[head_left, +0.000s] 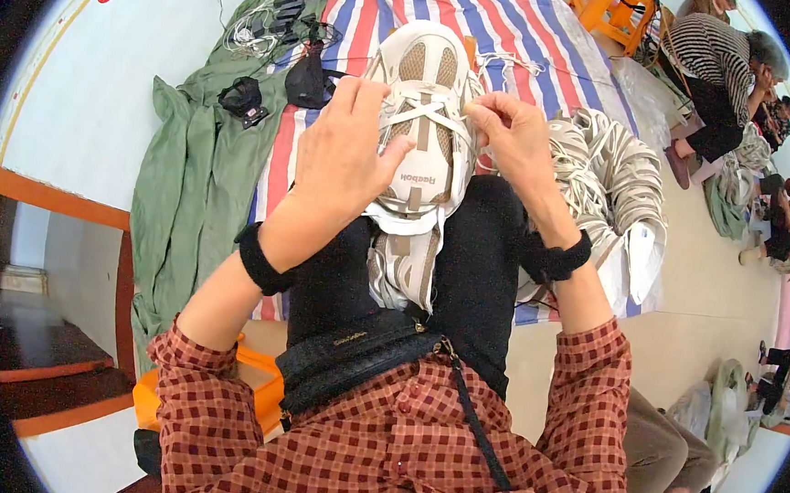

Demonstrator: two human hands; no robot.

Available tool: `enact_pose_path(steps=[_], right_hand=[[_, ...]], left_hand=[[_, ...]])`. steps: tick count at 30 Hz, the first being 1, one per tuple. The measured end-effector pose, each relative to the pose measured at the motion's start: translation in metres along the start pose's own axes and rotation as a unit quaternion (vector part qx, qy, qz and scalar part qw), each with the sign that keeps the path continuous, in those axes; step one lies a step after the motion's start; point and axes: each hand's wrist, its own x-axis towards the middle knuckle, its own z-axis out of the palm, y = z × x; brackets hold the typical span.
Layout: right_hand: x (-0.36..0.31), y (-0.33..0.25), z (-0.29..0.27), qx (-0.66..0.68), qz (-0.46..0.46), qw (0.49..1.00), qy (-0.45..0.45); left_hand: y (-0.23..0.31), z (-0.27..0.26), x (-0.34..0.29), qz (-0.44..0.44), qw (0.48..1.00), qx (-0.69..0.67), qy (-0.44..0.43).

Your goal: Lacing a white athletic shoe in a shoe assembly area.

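A white and tan sneaker upper (421, 168) lies lengthwise over my lap, its toe end pointing away from me. White shoelace (420, 113) crosses its front. My left hand (349, 147) grips the upper's left edge, fingers curled at the side and thumb reaching over the front. At the right edge, my right hand (512, 145) is closed in a pinch, thumb against forefinger, at the end of the crossing lace. Its other fingers are folded in, and the pinched lace is partly hidden. Below, between my thighs, more white and tan shoe pieces (402, 270) hang down.
Stacked, laced uppers (606, 174) are heaped to the right on a striped sheet (538, 37). Black items (311, 78) and a cable bundle (259, 26) lie on green cloth (194, 168) at left. An orange stool (608, 14) stands at far right, near other seated people.
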Motion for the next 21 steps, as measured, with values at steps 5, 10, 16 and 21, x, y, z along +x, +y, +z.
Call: enact_pose_path(steps=[5,10,16,21], right_hand=[[-0.002,-0.003,0.009,-0.011,0.011,0.999,0.04],[-0.007,-0.002,0.022,-0.297,-0.233,0.921,0.092],[-0.011,-0.007,0.061,-0.53,-0.099,0.835,0.11],[-0.047,-0.007,0.07,-0.368,-0.124,0.896,0.217]], left_hand=[[-0.001,0.005,-0.001,-0.04,0.999,0.023,-0.025],[-0.013,0.014,-0.01,-0.029,0.998,0.051,0.008],[-0.02,0.01,-0.001,-0.043,0.999,0.001,0.004],[-0.023,0.016,0.006,-0.038,0.995,0.087,0.032]])
